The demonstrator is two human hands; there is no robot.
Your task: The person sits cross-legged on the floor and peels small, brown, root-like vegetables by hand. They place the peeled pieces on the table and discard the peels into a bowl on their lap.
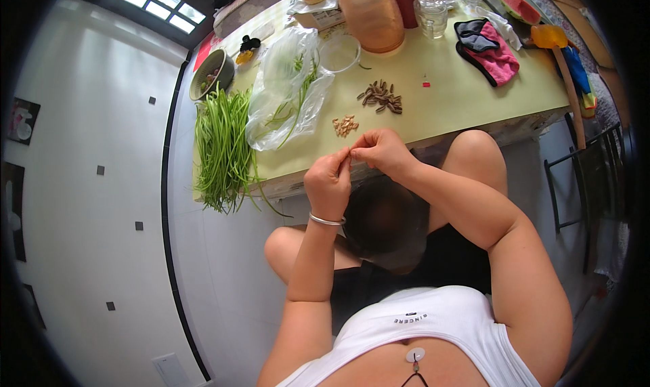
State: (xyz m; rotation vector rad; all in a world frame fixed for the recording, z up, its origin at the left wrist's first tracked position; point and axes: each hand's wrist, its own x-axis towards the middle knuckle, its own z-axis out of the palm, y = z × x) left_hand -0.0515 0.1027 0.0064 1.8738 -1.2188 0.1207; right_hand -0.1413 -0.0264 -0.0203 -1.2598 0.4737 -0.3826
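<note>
Fingers (347, 158) of both hands pinch seed | kernels (345, 125) near | shells (381, 96) beyond

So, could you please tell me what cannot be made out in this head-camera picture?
- Whatever the left hand and right hand pinch: too small, covered by fingertips.
- Contents of the round green bowl: too small.
- Red watermelon slice: cut off by the top edge.
- Dark object in the lap: blurred.

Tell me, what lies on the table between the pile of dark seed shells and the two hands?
In the head view, a small pile of pale kernels lies between the dark shells and the hands, left hand, right hand, on the yellow table.
</note>
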